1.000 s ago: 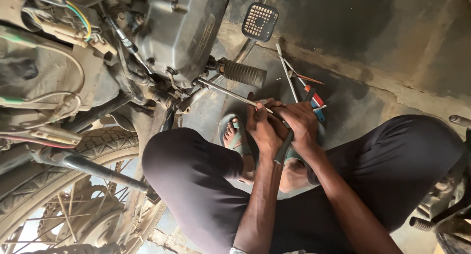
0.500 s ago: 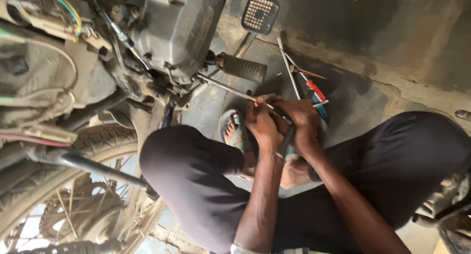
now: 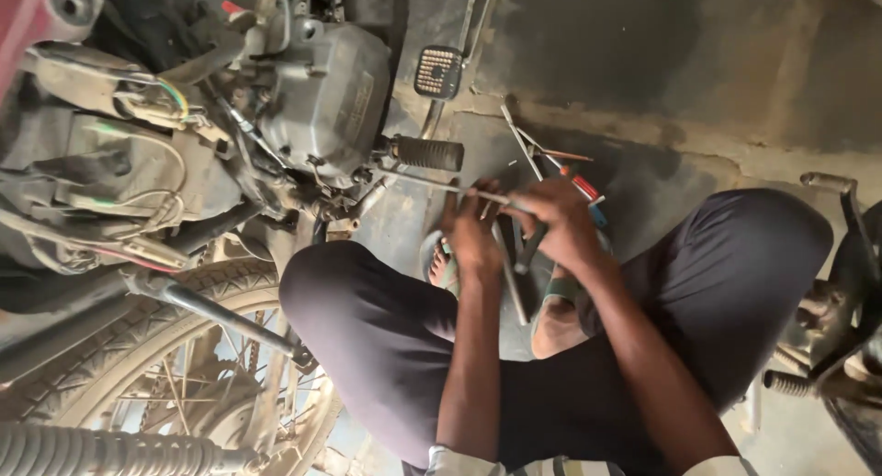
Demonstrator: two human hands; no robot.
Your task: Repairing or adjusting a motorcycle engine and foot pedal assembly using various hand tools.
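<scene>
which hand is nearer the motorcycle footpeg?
Left. The left hand sits just right of and below the ribbed footpeg; the right hand is farther right, beside the red-handled screwdriver.

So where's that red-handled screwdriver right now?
In the head view, the red-handled screwdriver lies on the concrete floor, just beyond the right hand, among loose tools.
</scene>
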